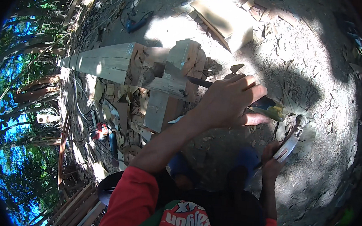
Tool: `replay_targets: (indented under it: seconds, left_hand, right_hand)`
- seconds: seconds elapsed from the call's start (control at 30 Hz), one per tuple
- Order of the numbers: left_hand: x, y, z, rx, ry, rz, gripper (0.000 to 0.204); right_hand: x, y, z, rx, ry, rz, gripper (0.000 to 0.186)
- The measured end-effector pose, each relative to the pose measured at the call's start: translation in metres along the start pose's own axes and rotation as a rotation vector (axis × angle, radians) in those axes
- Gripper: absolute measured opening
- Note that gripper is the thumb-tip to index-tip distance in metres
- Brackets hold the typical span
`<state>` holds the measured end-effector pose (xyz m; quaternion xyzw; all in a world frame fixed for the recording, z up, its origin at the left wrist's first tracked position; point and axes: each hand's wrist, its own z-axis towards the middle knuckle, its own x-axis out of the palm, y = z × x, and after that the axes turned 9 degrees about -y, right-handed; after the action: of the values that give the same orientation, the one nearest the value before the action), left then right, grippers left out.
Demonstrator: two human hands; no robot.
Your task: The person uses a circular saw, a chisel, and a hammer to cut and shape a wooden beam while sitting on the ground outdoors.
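My left hand [232, 101] is wrapped round a chisel [270, 109], whose dark handle with a yellowish end sticks out past my thumb. Its blade reaches left to the end of a long timber beam [102, 62], where a dark square hole is cut near the end. I cannot tell how deep the tip sits. My right hand [271, 159] grips a claw hammer [290, 143], its round metal face close to the butt of the chisel, with a gap between them. Under the beam, a squared wood block [159, 110] lies crosswise.
A pale board [218, 16] lies on the ground ahead. A blue power tool [138, 23] with a cord is at the far left. A red and dark power tool [102, 131] sits among wood chips. Planks [80, 209] are stacked at the lower left.
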<state>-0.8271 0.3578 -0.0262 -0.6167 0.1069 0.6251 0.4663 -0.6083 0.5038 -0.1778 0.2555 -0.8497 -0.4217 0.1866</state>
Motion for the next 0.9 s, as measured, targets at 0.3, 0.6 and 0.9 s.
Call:
replay_targets:
  seconds: [0.3,0.6,0.9]
  left_hand:
    - [-0.008,0.009,0.002,-0.022,0.023,-0.012,0.061]
    - [-0.007,0.001,-0.004,0.051,-0.02,-0.064,0.056]
    - [-0.006,0.009,-0.004,0.364,-0.328,0.108,0.034]
  right_hand:
    - [-0.01,0.011,0.001,-0.048,0.244,-0.03,0.044]
    - [0.006,0.026,0.004,-0.062,0.213,0.017,0.047]
    - [0.0,0.024,0.007,-0.013,0.298,0.079,0.047]
